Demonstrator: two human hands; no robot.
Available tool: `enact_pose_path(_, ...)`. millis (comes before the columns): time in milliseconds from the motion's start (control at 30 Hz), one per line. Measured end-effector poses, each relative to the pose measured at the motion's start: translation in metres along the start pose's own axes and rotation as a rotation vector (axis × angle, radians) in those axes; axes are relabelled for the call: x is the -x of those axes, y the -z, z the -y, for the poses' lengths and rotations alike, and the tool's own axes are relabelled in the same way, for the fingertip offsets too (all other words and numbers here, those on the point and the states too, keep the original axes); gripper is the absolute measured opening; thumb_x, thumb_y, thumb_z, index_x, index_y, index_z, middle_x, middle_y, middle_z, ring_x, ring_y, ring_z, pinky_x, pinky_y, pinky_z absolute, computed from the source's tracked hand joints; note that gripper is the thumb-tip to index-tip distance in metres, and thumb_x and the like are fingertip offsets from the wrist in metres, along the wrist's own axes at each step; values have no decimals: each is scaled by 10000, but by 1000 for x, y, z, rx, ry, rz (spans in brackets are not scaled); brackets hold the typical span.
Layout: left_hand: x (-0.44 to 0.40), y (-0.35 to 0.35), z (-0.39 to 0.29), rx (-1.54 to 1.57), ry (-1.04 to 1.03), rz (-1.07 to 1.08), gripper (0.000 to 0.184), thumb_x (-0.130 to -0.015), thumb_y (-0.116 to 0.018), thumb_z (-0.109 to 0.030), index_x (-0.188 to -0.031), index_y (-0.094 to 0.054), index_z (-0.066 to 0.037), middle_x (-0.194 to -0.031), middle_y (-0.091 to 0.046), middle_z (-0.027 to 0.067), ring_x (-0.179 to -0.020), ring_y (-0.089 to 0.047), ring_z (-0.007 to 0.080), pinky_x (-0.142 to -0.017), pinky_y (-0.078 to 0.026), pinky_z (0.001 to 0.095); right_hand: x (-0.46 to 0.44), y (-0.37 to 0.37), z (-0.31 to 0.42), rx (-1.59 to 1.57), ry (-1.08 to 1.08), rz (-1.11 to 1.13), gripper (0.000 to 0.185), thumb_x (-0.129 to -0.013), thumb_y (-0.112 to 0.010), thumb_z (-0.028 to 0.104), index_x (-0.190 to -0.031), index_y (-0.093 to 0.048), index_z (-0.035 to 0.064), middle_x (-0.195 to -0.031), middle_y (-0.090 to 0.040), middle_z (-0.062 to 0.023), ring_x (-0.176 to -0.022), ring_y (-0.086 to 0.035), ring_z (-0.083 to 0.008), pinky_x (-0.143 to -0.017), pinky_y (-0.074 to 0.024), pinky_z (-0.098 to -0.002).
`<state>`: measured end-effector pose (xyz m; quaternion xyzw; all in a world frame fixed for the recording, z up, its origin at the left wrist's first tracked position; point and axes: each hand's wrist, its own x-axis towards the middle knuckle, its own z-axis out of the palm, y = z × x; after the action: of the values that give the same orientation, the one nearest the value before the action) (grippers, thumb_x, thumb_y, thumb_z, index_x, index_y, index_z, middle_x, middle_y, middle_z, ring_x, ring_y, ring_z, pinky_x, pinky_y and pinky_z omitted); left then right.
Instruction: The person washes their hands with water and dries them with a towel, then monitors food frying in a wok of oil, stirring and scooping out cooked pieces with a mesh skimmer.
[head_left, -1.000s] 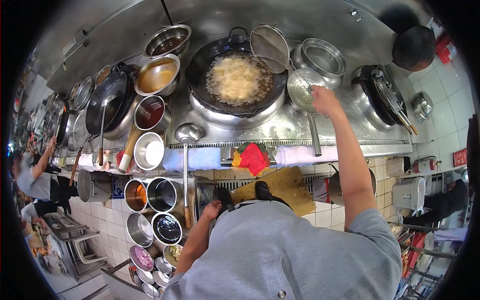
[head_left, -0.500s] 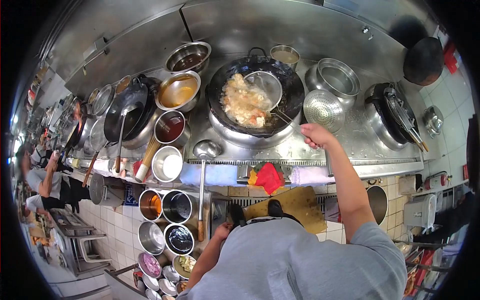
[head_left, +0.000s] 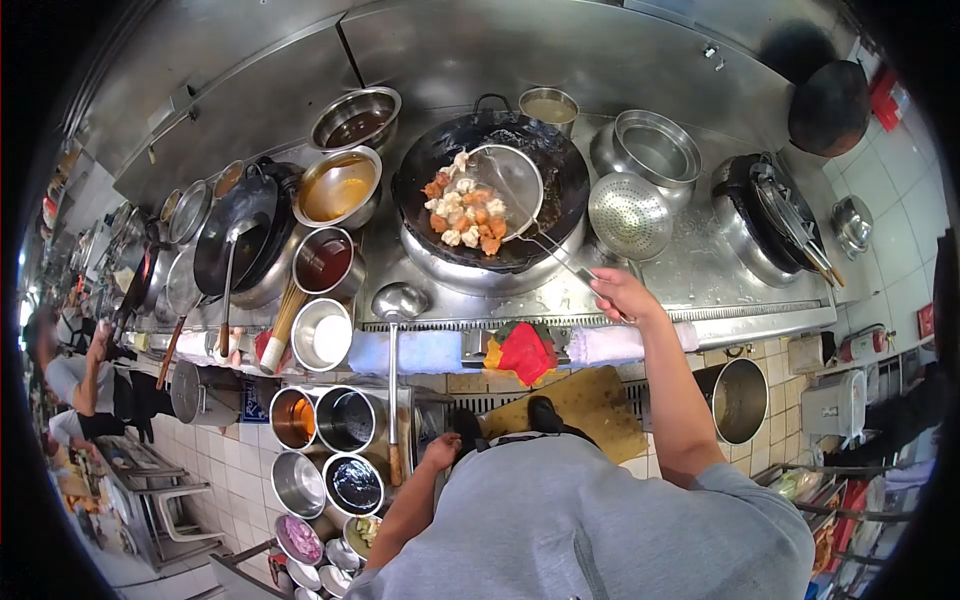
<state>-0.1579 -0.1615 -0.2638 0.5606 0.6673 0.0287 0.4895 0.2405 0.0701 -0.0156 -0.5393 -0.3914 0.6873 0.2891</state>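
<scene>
My right hand (head_left: 622, 294) is closed round the handle of a wire-mesh strainer (head_left: 515, 185), held over a large black wok (head_left: 560, 235). White and orange-brown fried pieces (head_left: 465, 217) lie in a heap at the strainer's left side; whether they rest in it or in the wok I cannot tell. My left hand (head_left: 442, 452) hangs low near my waist with curled fingers, and what they hold, if anything, is hidden. A steel ladle (head_left: 399, 302) with a wooden handle lies to the left of that hand, apart from it.
A perforated skimmer (head_left: 631, 217) lies right of the wok, before a steel pot (head_left: 655, 150). Bowls of sauce (head_left: 340, 187) and a bamboo brush (head_left: 284, 325) stand left. Folded cloths (head_left: 525, 352) line the front edge. At far left is another person (head_left: 85, 370).
My right hand has moved slightly down and left with the strainer. The bubbling froth round the food has died down, and the separate pieces now show clearly.
</scene>
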Motion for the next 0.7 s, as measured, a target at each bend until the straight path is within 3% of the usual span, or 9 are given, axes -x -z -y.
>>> enact_pose_path(100,6,-1,-7,9,38,-7,358,-817,-494,-304,-1097,-572,-95,-1040,-598,160,-991,-565,280,-866,-434,341,28,-5,5,-36,1,-171,385,-886,-480,127,-1249,-399,31,-565,-436,18,-407,-374,-59,-343,-297,-190)
enact_pose_path(233,8,-13,5,-45,47,65,350,-819,-491,-293,-1104,-575,-108,-1090,-586,122,-1015,-552,279,-887,-423,339,35,14,2,86,97,-103,416,-879,-489,124,-1269,-384,24,-591,-454,-1,-441,-400,-66,-348,-313,-202)
enact_pose_path(433,9,-16,-10,-136,54,123,346,-827,-462,-301,-1089,-589,-115,-1095,-584,118,-1027,-545,278,-903,-412,346,7,8,-9,112,151,-268,396,-888,-471,135,-1265,-400,32,-596,-479,-10,-447,-418,-75,-355,-322,-215)
enact_pose_path(533,-2,-24,-33,-117,2,116,345,-825,-454,-302,-1079,-595,-117,-1077,-590,124,-1011,-549,295,-892,-420,361,-9,-3,-3,200,141,-282,399,-885,-481,144,-1261,-405,34,-567,-474,-12,-425,-422,-81,-361,-329,-222)
enact_pose_path(600,-19,-32,-56,-190,-197,160,319,-821,-454,-278,-1053,-604,-118,-1036,-604,126,-979,-558,309,-869,-434,378,-22,-2,1,117,190,-393,405,-879,-489,151,-1254,-409,24,-549,-481,-27,-404,-422,-93,-366,-340,-238)
enact_pose_path(700,-47,-52,-108,-343,-332,220,290,-822,-442,-250,-1009,-613,-110,-985,-615,128,-930,-571,320,-840,-446,392,-27,-15,18,220,192,-443,390,-872,-494,160,-1236,-435,33,-551,-479,-33,-409,-422,-94,-375,-354,-252)
